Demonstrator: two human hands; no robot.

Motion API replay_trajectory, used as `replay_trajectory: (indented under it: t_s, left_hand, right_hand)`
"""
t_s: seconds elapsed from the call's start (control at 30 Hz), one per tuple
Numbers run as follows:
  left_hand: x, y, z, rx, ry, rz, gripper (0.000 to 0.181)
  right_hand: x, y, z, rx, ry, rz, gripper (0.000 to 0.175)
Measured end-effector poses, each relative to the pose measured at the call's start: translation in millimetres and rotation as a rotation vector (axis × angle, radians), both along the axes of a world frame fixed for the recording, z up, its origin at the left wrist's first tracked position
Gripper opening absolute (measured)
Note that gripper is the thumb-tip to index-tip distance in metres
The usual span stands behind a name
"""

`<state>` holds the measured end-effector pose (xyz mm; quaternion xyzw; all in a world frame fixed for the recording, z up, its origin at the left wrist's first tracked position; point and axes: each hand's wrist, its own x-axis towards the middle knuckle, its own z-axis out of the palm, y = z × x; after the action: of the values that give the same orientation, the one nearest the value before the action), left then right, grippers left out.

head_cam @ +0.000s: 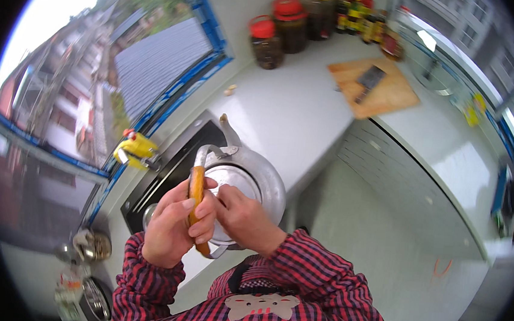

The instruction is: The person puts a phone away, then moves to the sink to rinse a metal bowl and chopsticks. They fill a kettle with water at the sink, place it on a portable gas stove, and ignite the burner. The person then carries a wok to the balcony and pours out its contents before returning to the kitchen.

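Observation:
A large aluminium kettle (275, 184) is right in front of me, its spout (230, 131) pointing away. My left hand (177, 224) is wrapped around the yellow-brown grip of its arched handle (196, 187). Below the handle, the round metal lid (241, 182) lies in the kettle's mouth, with a dark gap along its far rim. The fingers of my right hand (243, 216) are pinched together at the middle of the lid, and they hide its knob. Both sleeves are red-and-black checked.
A black gas hob (179, 163) lies left of the kettle, by the blue-framed window. A yellow bottle (138, 150) stands on the ledge. Farther back are red-lidded jars (290, 27), sauce bottles (354, 16) and a wooden cutting board (394, 90) bearing a cleaver (372, 77).

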<state>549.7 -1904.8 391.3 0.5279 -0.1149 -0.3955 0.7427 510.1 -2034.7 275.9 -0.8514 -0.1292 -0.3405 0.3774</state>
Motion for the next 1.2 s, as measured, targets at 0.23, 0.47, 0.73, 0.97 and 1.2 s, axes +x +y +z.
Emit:
replay_trajectory:
  t_s: [0.23, 0.47, 0.73, 0.97, 1.2]
  left_hand:
    - [-94.5, -74.4, -4.7, 0.081, 0.01, -0.381, 0.052]
    - [-237.3, -188.0, -40.6, 0.129, 0.106, -0.686, 0.048]
    - [-395.4, -304.7, -57.3, 0.111, 0.192, -0.904, 0.044]
    - [-509.1, -410.5, -45.7, 0.136, 0.174, -1.15, 0.045]
    - [-596.0, -508.4, -35.7, 0.13, 0.144, -1.32, 0.049]
  right_hand:
    - [-140.8, -50.8, -20.3, -0.074, -0.019, -0.392, 0.015]
    - [-318.9, -133.7, -57.1, -0.158, -0.023, -0.62, 0.012]
    - [-500.6, -218.0, -60.9, -0.034, 0.073, -0.9, 0.011]
    - [-625.2, -300.9, -56.8, -0.09, 0.073, -1.052, 0.011]
    - [-726.7, -368.7, -43.6, 0.152, 0.328, -1.048, 0.02]
